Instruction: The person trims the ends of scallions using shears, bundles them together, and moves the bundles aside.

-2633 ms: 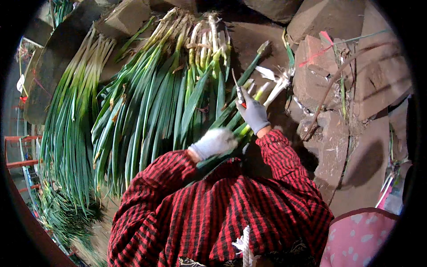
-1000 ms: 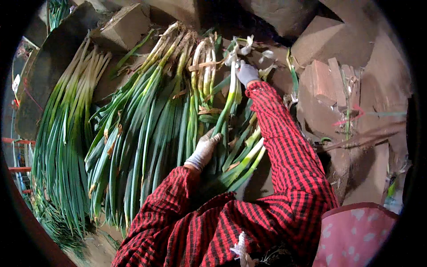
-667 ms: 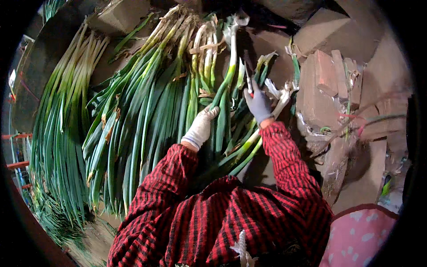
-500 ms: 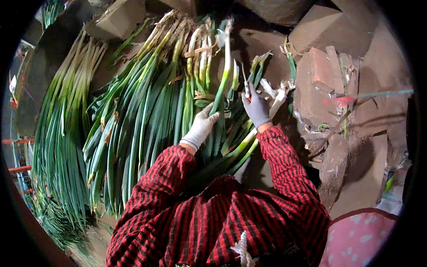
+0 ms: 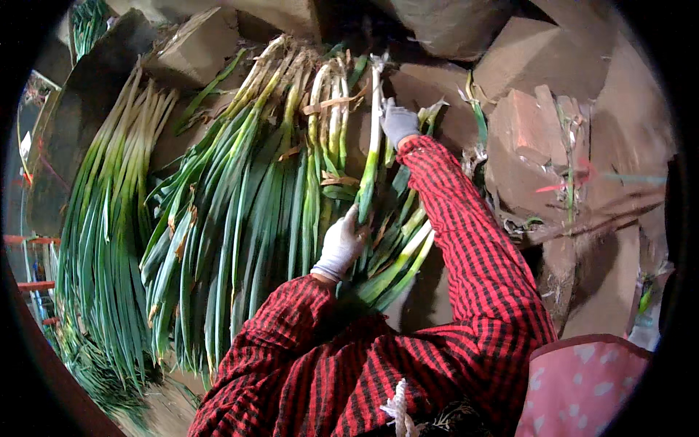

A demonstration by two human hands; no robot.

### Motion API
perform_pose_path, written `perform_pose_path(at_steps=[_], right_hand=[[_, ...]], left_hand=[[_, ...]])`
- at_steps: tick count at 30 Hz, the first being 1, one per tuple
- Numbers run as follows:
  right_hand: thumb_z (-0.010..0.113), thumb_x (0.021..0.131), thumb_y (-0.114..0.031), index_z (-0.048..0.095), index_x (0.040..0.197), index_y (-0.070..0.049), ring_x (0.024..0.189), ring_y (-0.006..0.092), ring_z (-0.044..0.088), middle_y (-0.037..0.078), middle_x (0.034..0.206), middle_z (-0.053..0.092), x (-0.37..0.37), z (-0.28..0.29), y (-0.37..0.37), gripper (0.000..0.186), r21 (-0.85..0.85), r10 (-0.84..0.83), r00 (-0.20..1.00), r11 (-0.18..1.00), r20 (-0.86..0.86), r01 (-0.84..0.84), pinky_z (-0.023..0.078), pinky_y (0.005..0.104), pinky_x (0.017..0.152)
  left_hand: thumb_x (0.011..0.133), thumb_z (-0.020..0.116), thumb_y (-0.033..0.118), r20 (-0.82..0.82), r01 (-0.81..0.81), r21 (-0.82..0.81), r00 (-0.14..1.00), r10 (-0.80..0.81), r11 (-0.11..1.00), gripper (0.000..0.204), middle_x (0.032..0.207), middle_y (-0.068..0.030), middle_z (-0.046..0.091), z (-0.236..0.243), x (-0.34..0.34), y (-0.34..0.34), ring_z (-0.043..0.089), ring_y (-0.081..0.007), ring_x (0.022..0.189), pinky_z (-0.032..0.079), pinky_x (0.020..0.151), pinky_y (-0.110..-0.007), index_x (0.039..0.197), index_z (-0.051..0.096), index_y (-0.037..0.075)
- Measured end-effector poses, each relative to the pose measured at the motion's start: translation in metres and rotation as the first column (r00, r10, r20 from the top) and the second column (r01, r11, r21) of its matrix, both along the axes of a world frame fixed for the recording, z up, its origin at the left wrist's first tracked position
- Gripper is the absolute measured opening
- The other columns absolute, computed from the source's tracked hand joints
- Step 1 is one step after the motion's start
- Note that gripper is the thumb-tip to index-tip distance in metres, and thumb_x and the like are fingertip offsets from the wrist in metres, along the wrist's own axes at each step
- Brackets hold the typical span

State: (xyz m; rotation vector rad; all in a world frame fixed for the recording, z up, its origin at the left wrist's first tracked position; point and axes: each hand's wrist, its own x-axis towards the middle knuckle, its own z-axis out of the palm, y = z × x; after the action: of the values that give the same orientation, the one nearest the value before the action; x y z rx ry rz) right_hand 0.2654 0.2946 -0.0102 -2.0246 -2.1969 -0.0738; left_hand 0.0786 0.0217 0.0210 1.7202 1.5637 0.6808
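Observation:
My left hand (image 5: pixel 342 244), in a white glove, is closed round the green part of a long green onion (image 5: pixel 373 138). The onion's white stem points away from me, its roots at the far end. My right hand (image 5: pixel 399 122), in a grey glove, is closed beside the white stem, its fingertips at the stem near the roots. The small knife seen in it a moment ago is mostly hidden by the fingers now. Loose green onions (image 5: pixel 404 251) lie under and beside my wrists.
Large bundles of green onions (image 5: pixel 240 197) lie to the left, with another pile (image 5: pixel 120 204) farther left. Bricks (image 5: pixel 528 127) and brown stone-like blocks (image 5: pixel 510 51) stand on the right and at the back. A pink spotted cloth (image 5: pixel 582 386) is at the lower right.
My right hand has moved up and left, from beside the onion to its white stem near the roots. My left hand has shifted slightly down and right with the onion.

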Motion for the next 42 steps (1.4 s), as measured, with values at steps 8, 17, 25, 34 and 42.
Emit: perform_pose_path(at_steps=[8, 17, 25, 34, 42], right_hand=[[0.056, 0.087, -0.037, 0.052, 0.119, -0.01, 0.085, 0.043, 0.064, 0.02, 0.09, 0.068, 0.032, 0.046, -0.063, 0.042, -0.101, -0.265, 0.842, 0.964, -0.47, 0.247, 0.05, 0.0504, 0.073], [0.063, 0.084, -0.044, 0.049, 0.127, -0.006, 0.099, 0.0398, 0.061, 0.02, 0.107, 0.065, 0.14, 0.005, -0.294, 0.059, -0.338, -0.711, 0.582, 0.701, -0.394, 0.628, 0.047, 0.0475, 0.087], [0.068, 0.085, -0.033, 0.05, 0.127, 0.004, 0.104, 0.0378, 0.06, 0.02, 0.118, 0.062, 0.087, 0.025, -0.346, 0.059, -0.37, -0.53, 0.471, 0.842, -0.705, 0.393, 0.046, 0.0383, 0.09], [0.075, 0.074, -0.023, 0.065, 0.101, 0.004, 0.076, 0.0217, 0.063, 0.012, 0.091, 0.069, 0.056, -0.004, -0.332, 0.039, -0.642, -0.611, -0.204, 0.698, -0.765, 0.317, 0.048, 0.0359, 0.071], [0.072, 0.077, -0.022, 0.062, 0.106, 0.006, 0.079, 0.022, 0.062, 0.014, 0.092, 0.067, 0.05, -0.059, -0.341, 0.041, -0.583, -0.507, -0.288, 0.72, -0.812, 0.376, 0.048, 0.0368, 0.073]], left_hand=[[0.082, 0.063, 0.028, -0.076, 0.04, -0.033, 0.996, -0.042, 0.999, 0.06, 0.09, -0.0244, 0.06, 0.01, -0.005, -0.001, 0.06, -0.0426, 0.084, 0.05, 0.074, -0.049, 0.135, 0.043, 0.006], [0.076, 0.072, 0.031, -0.432, 0.139, 0.033, 0.895, -0.111, 0.99, 0.057, 0.102, -0.0206, 0.058, 0.014, 0.053, 0.111, 0.06, -0.0395, 0.094, 0.052, 0.079, -0.046, 0.115, 0.045, 0.0], [0.072, 0.066, 0.022, -0.588, 0.486, 0.024, 0.714, -0.381, 0.874, 0.025, 0.08, -0.0164, 0.066, 0.018, 0.025, 0.226, 0.067, -0.036, 0.077, 0.055, 0.069, -0.042, 0.089, 0.067, 0.004], [0.077, 0.065, 0.021, -0.741, 0.721, 0.245, 0.57, -0.354, 0.648, 0.029, 0.083, -0.01, 0.067, 0.33, -0.049, 0.358, 0.062, -0.021, 0.076, 0.049, 0.072, -0.033, 0.1, 0.065, 0.003], [0.073, 0.066, 0.027, -0.571, 0.731, -0.139, 0.492, -0.657, 0.668, 0.043, 0.09, -0.0206, 0.065, 0.225, 0.029, 0.221, 0.061, -0.0298, 0.088, 0.047, 0.081, -0.037, 0.103, 0.061, -0.003]])
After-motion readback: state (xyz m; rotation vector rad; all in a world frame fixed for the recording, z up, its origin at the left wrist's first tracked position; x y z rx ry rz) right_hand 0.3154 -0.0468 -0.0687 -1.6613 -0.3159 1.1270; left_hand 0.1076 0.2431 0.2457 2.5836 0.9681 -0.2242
